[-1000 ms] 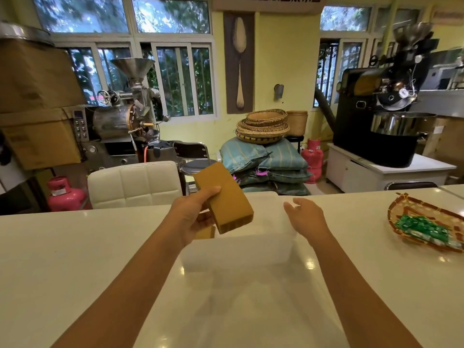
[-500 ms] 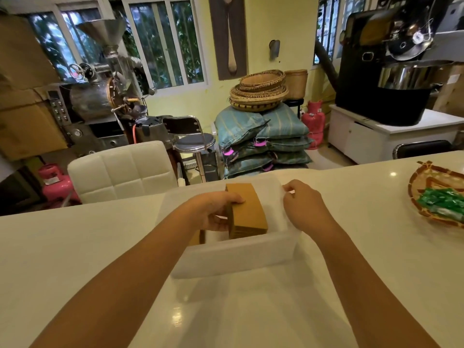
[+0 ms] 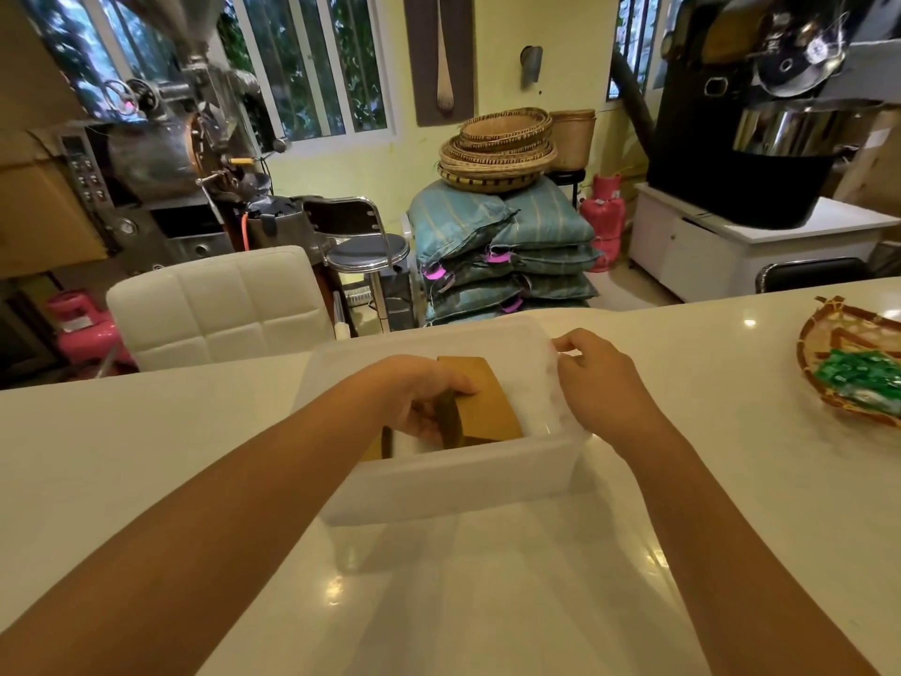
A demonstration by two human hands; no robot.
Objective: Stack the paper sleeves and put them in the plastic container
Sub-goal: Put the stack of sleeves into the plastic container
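Left hand (image 3: 423,400) grips the paper sleeves (image 3: 480,407) inside the plastic container (image 3: 453,480). Right hand (image 3: 597,383) pinches the container's right rim.

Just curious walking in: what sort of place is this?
Probably a small coffee roastery or its workshop: a drum roaster with a hopper, a larger black roaster, and stacked sacks under woven trays.

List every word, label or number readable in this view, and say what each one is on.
None can be read.
Green packets in the woven basket: print too blurred.
Roaster control panel: markings too small.
Paper sleeves and plastic container: no print visible.
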